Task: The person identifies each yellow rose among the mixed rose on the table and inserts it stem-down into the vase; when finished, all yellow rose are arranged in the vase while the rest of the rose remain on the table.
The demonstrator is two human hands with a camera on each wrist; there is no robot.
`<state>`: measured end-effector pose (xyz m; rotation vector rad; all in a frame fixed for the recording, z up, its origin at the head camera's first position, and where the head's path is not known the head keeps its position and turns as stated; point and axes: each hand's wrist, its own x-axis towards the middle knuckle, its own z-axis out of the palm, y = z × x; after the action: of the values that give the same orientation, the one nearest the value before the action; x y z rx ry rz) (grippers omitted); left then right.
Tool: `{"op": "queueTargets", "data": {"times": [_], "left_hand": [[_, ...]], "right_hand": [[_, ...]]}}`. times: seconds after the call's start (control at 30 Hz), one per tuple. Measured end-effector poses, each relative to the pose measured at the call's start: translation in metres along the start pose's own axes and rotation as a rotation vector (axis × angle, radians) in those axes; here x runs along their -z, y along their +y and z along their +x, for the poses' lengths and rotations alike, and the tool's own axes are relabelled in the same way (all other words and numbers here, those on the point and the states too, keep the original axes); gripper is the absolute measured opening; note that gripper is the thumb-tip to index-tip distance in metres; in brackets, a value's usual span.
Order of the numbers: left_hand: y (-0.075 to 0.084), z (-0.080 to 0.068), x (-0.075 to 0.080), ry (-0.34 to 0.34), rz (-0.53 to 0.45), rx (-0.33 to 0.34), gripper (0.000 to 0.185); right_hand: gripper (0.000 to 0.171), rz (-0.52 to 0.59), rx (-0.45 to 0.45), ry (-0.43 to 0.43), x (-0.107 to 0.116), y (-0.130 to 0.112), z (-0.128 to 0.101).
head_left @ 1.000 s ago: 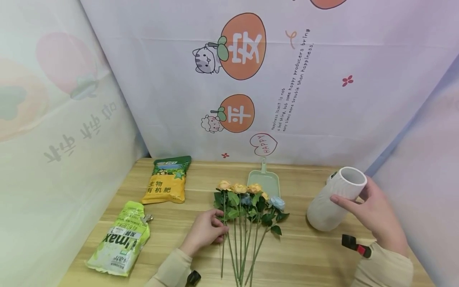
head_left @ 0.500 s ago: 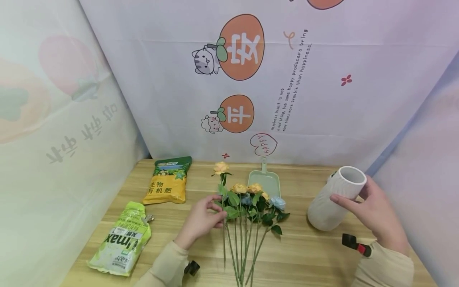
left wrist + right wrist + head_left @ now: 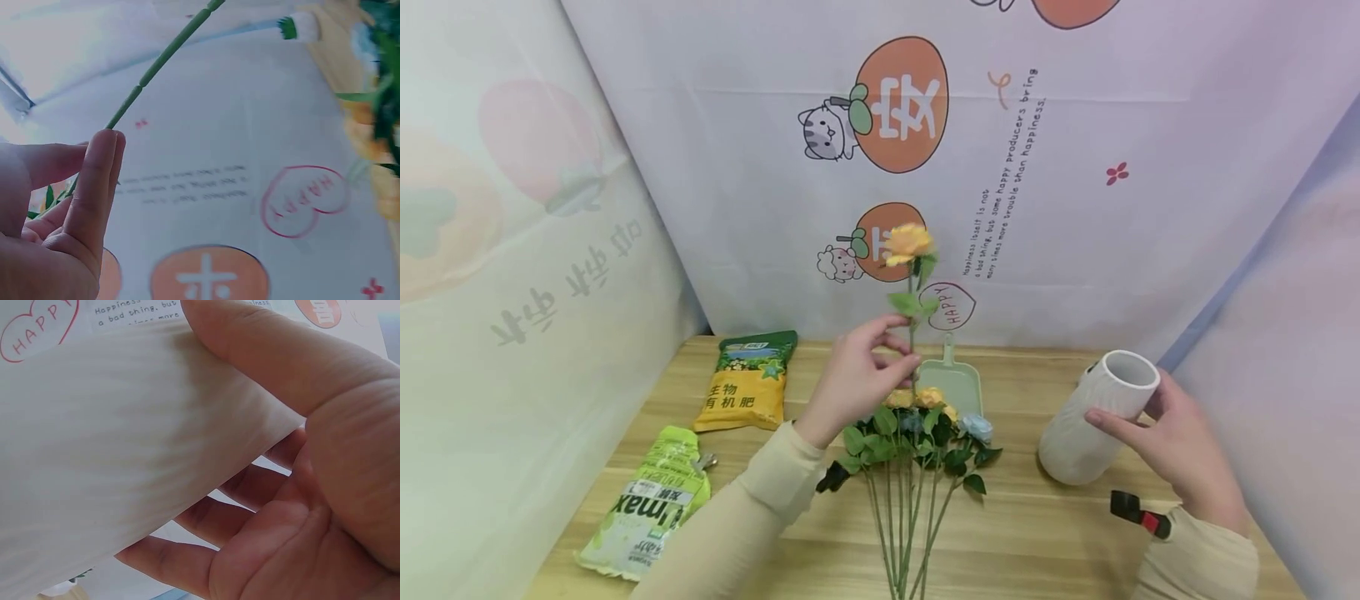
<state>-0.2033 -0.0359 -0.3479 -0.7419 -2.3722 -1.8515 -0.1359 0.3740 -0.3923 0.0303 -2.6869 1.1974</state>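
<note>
My left hand [image 3: 861, 375] pinches the green stem of a yellow artificial rose [image 3: 909, 244], held upright above the other flowers. In the left wrist view the stem [image 3: 169, 57] passes between thumb and fingers. Below it, a bunch of yellow and blue flowers [image 3: 976, 428] with green leaves lies on the table, stems toward me. My right hand [image 3: 1183, 442] grips a white ribbed vase [image 3: 1078, 433], which tilts to the right with its mouth up. In the right wrist view the thumb lies on the near side of the vase [image 3: 125, 437] and the fingers curl behind it.
At the left lie a yellow and green bag [image 3: 747, 383] and a lime-green bag [image 3: 651, 504] with a metal clip. A pale green dustpan [image 3: 955, 381] rests behind the flowers. Printed cloth [image 3: 1037, 192] hangs along the table's back edge, with more cloth at both sides.
My left hand has drawn one yellow rose out of the bunch and raised it up and to the right. The right hand and the vase have stayed nearly still.
</note>
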Motion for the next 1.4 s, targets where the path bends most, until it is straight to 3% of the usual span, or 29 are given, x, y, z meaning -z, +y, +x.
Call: {"op": "queueTargets", "data": {"times": [0.27,0.53,0.67,0.87,1.07,1.27,1.4], "left_hand": [[0.051,0.040,-0.029,0.017,-0.125,-0.201,0.046],[0.089,0.067,-0.065,0.009,-0.214,-0.322,0.047],[0.100,0.084,-0.087,0.008,-0.239,-0.358,0.047],[0.100,0.099,-0.124,0.028,-0.190,-0.405,0.046],[0.089,0.109,-0.156,0.033,-0.116,-0.424,0.047],[0.072,0.112,-0.172,0.033,-0.001,-0.399,0.046],[0.063,0.111,-0.177,0.033,0.020,-0.408,0.045]], "right_hand": [[0.085,0.013,-0.001,0.003,0.000,0.000,-0.001],[0.085,0.008,-0.006,-0.010,-0.001,0.000,0.001],[0.085,0.004,-0.002,-0.003,-0.001,0.000,0.001],[0.082,0.001,0.007,0.006,0.000,0.000,0.001],[0.080,0.018,0.009,0.001,-0.002,0.000,0.002],[0.084,0.033,0.023,-0.003,-0.004,0.002,0.004],[0.084,0.029,0.027,0.001,-0.002,0.003,0.002]]}}
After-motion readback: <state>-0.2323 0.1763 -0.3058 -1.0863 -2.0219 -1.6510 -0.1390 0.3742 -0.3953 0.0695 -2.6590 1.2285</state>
